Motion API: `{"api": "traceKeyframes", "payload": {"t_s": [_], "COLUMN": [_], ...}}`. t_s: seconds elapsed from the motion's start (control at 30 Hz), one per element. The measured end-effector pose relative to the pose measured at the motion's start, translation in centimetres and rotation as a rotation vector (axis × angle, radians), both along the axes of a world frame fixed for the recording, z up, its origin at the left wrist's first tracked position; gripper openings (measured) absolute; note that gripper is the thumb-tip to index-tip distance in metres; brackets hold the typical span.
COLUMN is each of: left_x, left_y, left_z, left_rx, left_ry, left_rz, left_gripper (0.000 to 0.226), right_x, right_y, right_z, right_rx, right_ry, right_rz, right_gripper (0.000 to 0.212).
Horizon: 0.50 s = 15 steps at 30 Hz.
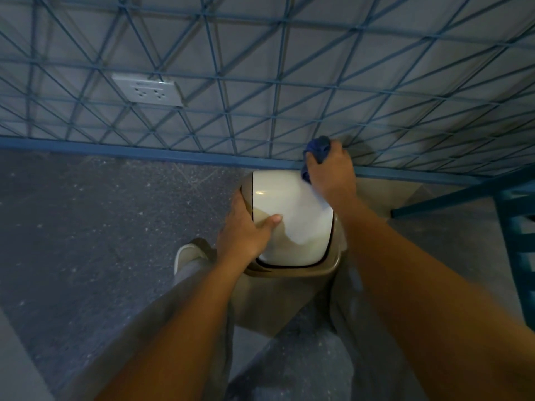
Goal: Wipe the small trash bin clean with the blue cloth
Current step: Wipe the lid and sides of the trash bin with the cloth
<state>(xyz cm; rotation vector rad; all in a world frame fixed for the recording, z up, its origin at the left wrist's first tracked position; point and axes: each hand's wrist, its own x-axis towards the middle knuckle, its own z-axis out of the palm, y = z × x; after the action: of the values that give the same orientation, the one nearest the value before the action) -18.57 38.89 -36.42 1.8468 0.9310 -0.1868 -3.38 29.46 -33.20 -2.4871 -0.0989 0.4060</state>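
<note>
Your right hand (330, 172) is closed around the bunched blue cloth (317, 151), at the far right corner of the bin's (289, 287) white lid (292, 215), close to the wall's blue baseboard (144, 150). Your left hand (246, 230) lies spread over the lid's near left edge, thumb (270, 221) flat on the white top, fingers curled down over the tan rim, holding nothing else. That bin stands on the floor (101, 212) between your legs, against the wall, with a socket (147, 89) up to the left.

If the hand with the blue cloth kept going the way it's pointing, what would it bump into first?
Probably the blue baseboard and patterned wall right behind the trash bin; the right hand looks nearly there already.
</note>
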Motion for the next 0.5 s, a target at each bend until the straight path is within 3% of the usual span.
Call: {"api": "traceKeyframes", "payload": {"t_s": [0.4,0.5], "left_x": [0.2,0.3], "left_y": [-0.1,-0.1], "left_z": [0.5,0.8], "left_rx": [0.028,0.035], "left_ry": [0.054,0.057], "left_rz": [-0.052,-0.052], "left_gripper": [0.104,0.111], "right_x": [-2.3,-0.9], "right_y": [0.5,-1.3], "right_z": [-0.3,-0.4], "right_rx": [0.126,0.133], "right_ry": [-0.1,-0.086], "right_rz": [0.329,0.283], "right_gripper": [0.061,0.059]}}
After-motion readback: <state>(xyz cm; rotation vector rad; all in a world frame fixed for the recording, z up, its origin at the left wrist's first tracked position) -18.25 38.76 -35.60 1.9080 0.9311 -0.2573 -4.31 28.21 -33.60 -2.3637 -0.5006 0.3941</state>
